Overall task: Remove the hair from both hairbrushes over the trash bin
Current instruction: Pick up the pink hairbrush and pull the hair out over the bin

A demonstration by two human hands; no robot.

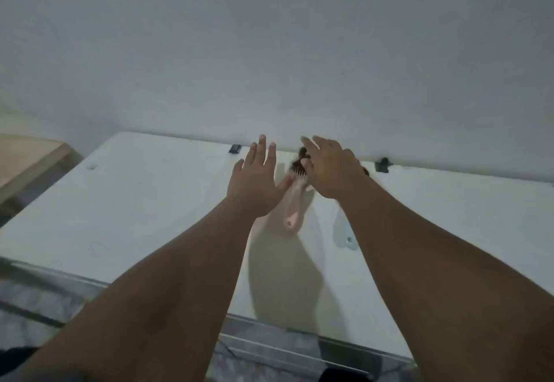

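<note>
Pink hairbrush (pixel 292 202) lay lengthwise on the counter (pixel 135 202), handle toward the person, between left hand (pixel 254 184) and right hand (pixel 329 169), left nearer, both grips spread wide, nothing held yet.

Place: a plain domestic room, most likely part of a home.
Wall: a white-painted wall (pixel 269 52) fills the upper view.
Counter: a white flat-topped counter (pixel 135 202) stands against it, with small dark fittings (pixel 234 149) at its back edge.
Personal items: a pink hairbrush (pixel 292 211) and a pale hairbrush (pixel 344 233) lie on top.
Surroundings: light wooden furniture (pixel 27 157) at left; grey patterned floor (pixel 30 300).
</note>
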